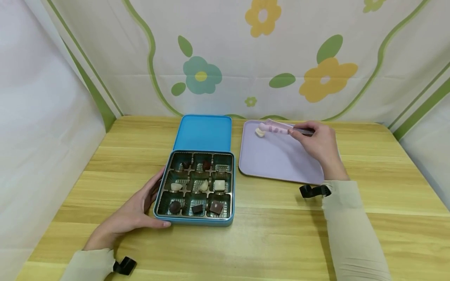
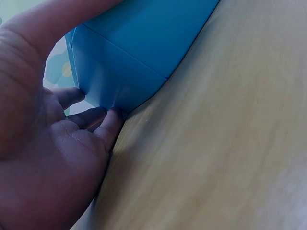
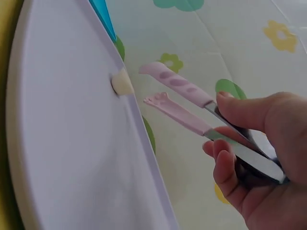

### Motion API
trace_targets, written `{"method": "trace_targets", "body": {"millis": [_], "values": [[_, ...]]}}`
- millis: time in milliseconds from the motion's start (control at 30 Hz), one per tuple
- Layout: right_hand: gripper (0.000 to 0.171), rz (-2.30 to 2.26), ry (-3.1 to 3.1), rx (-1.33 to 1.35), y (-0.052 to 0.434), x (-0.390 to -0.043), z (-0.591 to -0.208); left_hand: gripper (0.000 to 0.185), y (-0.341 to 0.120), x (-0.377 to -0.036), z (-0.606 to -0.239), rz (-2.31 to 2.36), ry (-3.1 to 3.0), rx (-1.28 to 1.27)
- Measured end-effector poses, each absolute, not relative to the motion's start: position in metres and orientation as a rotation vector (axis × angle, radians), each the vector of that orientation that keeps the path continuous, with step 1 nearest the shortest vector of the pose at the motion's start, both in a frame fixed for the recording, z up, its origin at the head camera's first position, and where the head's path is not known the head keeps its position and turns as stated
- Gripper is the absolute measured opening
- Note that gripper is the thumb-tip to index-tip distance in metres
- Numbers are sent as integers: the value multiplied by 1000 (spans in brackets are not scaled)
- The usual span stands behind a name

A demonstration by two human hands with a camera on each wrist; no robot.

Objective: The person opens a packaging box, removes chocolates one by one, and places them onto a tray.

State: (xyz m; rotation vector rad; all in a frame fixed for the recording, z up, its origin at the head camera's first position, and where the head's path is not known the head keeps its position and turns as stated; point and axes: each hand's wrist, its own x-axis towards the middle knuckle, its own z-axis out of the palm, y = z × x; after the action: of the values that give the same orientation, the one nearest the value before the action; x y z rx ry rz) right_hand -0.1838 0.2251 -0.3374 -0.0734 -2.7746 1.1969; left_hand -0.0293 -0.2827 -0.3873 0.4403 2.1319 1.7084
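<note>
My left hand (image 1: 131,212) holds the left side of an open blue tin (image 1: 197,222), thumb along the front and fingertips (image 2: 114,123) against the side wall. Inside, a divided insert bears dark, brown and white chocolates, such as a square white chocolate (image 1: 219,185) and a round dark chocolate (image 1: 174,207). In my right hand (image 1: 320,144) is a pair of metal tongs (image 3: 184,91) with pink paw-shaped tips, pinched between thumb and fingers. The tips stand apart, close to a cream-coloured piece (image 3: 122,83) lying on the lilac tray (image 1: 281,164); nothing shows between them.
Behind the tin its blue lid (image 1: 204,132) lies flat, to the left of the tray. A flowered white cloth (image 1: 239,58) hangs along the back edge of the wooden table (image 1: 267,242). White cloth (image 1: 42,117) also closes off the left side.
</note>
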Motion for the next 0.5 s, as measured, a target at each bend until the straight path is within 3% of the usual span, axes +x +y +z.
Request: {"method": "trace_targets", "body": {"millis": [500], "values": [[33, 1107, -2789, 170, 216, -186, -344, 136, -284, -29, -387, 1717, 2131, 460]]}}
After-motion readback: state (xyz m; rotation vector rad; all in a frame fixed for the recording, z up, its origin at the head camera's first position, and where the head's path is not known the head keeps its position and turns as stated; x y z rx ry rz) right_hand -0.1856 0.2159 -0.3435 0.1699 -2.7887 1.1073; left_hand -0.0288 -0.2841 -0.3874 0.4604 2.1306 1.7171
